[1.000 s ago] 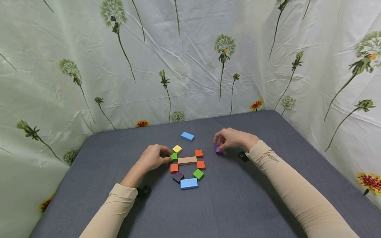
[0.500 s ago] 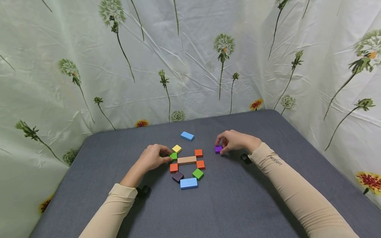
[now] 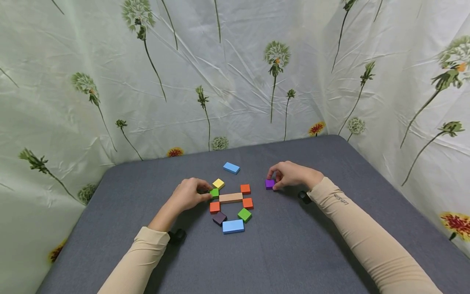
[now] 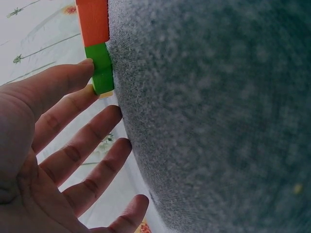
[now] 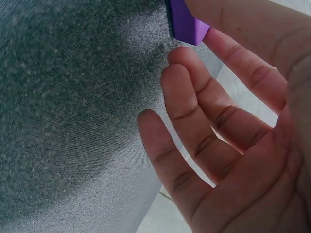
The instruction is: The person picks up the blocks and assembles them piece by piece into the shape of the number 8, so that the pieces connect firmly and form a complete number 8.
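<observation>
With thumb and index finger my left hand (image 3: pixel 188 194) pinches a green block (image 3: pixel 214 193) lying on the table. In the left wrist view the thumb lies on that green block (image 4: pixel 102 68), and the other fingers are spread. A wooden plank block (image 3: pixel 231 198) is against its right side, a yellow block (image 3: pixel 218 184) behind it and an orange block (image 3: pixel 214 208) in front. Farther right, my right hand (image 3: pixel 291 173) pinches a purple block (image 3: pixel 269 184) on the table, apart from the group. The right wrist view shows only part of this purple block (image 5: pixel 188 24) beyond the thumb.
Two more orange blocks (image 3: pixel 247 203) (image 3: pixel 245 189) stand at the plank's right end. Nearer me lie a dark purple block (image 3: pixel 220 219), a second green block (image 3: pixel 244 215) and a blue block (image 3: pixel 233 226). Another blue block (image 3: pixel 231 168) lies behind. A flowered curtain (image 3: pixel 235 81) borders the grey table (image 3: pixel 293 253).
My right hand has shifted slightly right and nearer me, and more of the purple block shows between its fingers. The left hand stays at the green block.
</observation>
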Demonstrator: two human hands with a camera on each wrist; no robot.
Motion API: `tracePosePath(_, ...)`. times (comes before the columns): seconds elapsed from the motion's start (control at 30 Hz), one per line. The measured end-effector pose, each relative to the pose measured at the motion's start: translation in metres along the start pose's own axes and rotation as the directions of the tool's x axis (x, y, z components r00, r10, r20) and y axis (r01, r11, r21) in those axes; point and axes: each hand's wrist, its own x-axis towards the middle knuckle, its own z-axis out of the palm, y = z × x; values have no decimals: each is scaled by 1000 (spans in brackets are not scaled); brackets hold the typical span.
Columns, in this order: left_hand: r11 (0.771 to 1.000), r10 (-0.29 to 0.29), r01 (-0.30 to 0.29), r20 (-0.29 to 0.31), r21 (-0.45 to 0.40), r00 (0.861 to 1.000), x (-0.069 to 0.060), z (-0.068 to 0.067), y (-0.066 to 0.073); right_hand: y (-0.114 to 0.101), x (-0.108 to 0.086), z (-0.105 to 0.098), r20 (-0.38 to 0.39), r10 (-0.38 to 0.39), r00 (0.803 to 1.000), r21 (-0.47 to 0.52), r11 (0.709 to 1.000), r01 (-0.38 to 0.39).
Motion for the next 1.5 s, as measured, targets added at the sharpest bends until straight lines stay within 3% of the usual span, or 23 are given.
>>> tracePosePath(0.23, 1000, -13, 13, 1, 3, 1000, 0, 0, 0, -2, 5, 1, -45, -24, 999, -34, 999, 22)
tracePosePath(0.57, 1000, 12, -12, -15, 4, 1000, 0, 1, -1, -12, 18, -3, -113, -45, 993, -7, 999, 45)
tracePosePath(1.5, 1000, 8, -8, -14, 3, 1000, -1, 1, -1, -34, 63, 6, -87, -18, 996, -69, 998, 12)
